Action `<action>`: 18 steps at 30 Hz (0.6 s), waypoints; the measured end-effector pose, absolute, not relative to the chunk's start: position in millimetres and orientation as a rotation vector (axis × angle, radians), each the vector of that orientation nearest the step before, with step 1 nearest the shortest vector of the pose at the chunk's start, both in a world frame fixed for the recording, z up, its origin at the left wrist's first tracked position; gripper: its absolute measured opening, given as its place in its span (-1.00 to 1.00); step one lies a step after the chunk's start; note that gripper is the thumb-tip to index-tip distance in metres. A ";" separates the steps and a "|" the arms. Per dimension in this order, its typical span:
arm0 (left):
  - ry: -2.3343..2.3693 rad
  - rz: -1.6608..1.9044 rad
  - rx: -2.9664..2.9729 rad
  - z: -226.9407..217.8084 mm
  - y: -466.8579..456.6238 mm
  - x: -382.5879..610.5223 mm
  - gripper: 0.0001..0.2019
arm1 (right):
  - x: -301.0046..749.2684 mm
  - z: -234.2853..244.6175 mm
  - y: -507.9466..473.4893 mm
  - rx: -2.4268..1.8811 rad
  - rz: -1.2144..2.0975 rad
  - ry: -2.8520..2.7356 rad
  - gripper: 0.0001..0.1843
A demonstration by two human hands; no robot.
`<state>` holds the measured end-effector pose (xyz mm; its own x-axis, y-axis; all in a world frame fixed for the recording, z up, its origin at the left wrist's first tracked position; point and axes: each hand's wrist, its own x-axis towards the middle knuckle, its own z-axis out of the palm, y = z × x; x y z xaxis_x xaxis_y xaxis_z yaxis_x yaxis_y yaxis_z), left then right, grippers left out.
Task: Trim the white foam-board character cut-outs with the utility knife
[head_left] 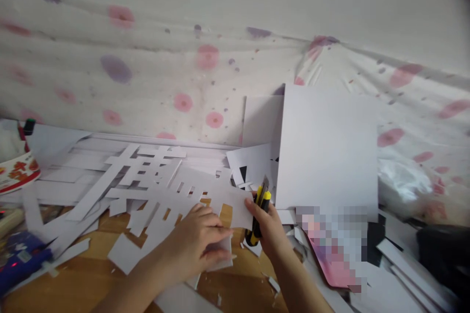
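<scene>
My right hand (270,230) is closed around a yellow-and-black utility knife (256,220), its blade pointing up and away from me. The thumb of that hand also presses on the right edge of a white card sheet (240,207) with several rectangular window openings cut through it. My left hand (198,237) lies across the lower part of this sheet. Between its thumb and fingers sits a small white card piece (223,245), partly hidden by the hand. Wood shows through the cut openings.
White strips and offcuts (103,190) cover the wooden table (88,274). A large white board (330,146) stands upright behind, right. A blue glue gun (24,256) and a printed paper bowl (18,171) are at left. A pink object (332,271), partly pixelated, lies right.
</scene>
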<state>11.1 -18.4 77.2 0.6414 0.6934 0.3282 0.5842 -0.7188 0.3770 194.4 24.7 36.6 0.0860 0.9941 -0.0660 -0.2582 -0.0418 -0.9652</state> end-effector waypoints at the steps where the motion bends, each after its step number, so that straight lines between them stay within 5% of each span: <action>1: 1.067 0.729 2.607 74.3 -14.9 10.3 -0.76 | 193.5 36.5 24.4 -1.097 1.279 -0.954 -0.53; 8: 1.297 1.248 2.173 68.7 -4.7 1.0 -0.80 | 193.1 36.1 11.2 -1.031 0.685 -1.631 -0.80; 12: 1.432 1.256 1.876 73.8 -9.4 1.1 -0.76 | 185.6 35.0 0.4 -0.869 0.267 -2.047 -0.73; 18: 1.463 1.322 1.579 77.1 -12.4 5.6 -0.73 | 170.7 26.3 -1.3 -0.928 0.094 -2.201 -0.67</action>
